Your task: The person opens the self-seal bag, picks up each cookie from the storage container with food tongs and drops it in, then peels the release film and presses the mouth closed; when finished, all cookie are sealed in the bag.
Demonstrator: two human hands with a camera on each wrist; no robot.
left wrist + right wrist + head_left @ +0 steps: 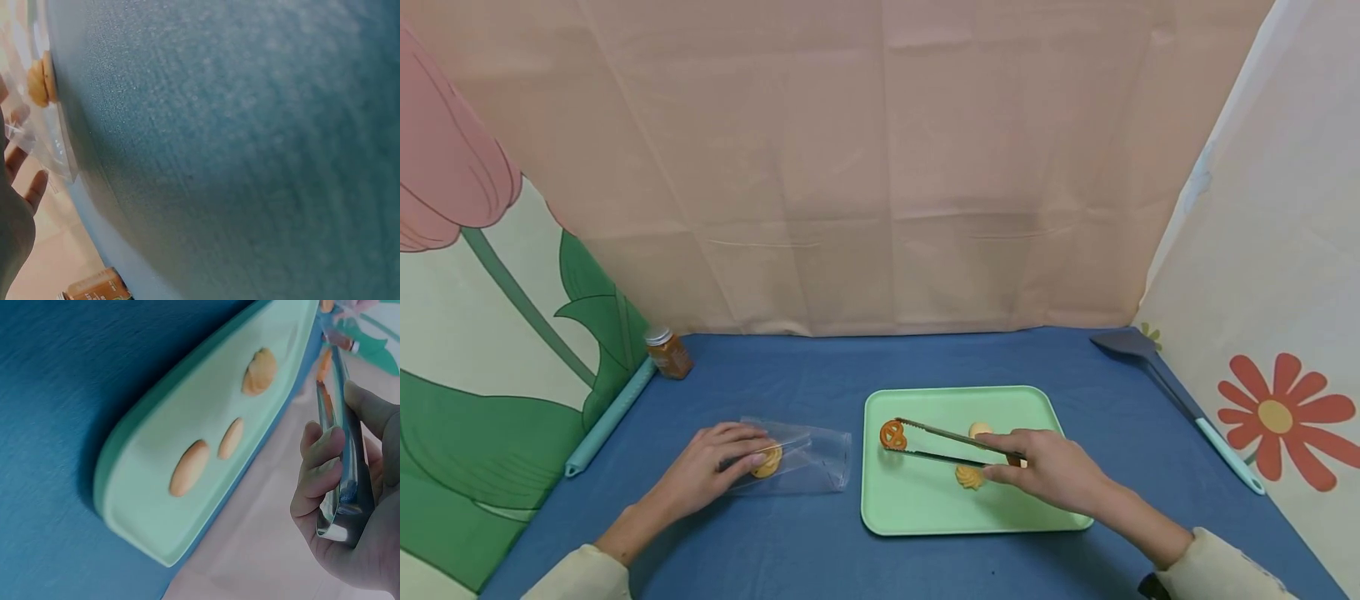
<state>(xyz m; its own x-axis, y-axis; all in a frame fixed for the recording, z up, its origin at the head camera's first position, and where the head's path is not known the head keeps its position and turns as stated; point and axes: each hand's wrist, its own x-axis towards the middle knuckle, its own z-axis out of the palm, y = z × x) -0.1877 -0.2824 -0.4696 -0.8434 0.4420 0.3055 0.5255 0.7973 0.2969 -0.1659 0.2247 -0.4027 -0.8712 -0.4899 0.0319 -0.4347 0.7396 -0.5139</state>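
Observation:
My left hand (718,462) holds the clear plastic bag (827,458), which lies on its side on the blue cloth. A golden cookie (766,461) shows through the bag beside the thumb; the left wrist view also has this cookie (42,80). In my right hand (1048,471) are metal tongs (344,494), gripped near their closed end. Their tips reach either side of a pretzel (892,434) at the left part of the green tray (925,512). A ridged cookie (259,372) and two smooth oval cookies (189,469) lie on the tray, partly under the right hand.
A spice jar (668,353) stands at the back left beside a light-blue roll (612,419). Along the right edge lies a spatula (1176,400) with a dark head and pale handle. Hanging cloths border the table at the back and sides.

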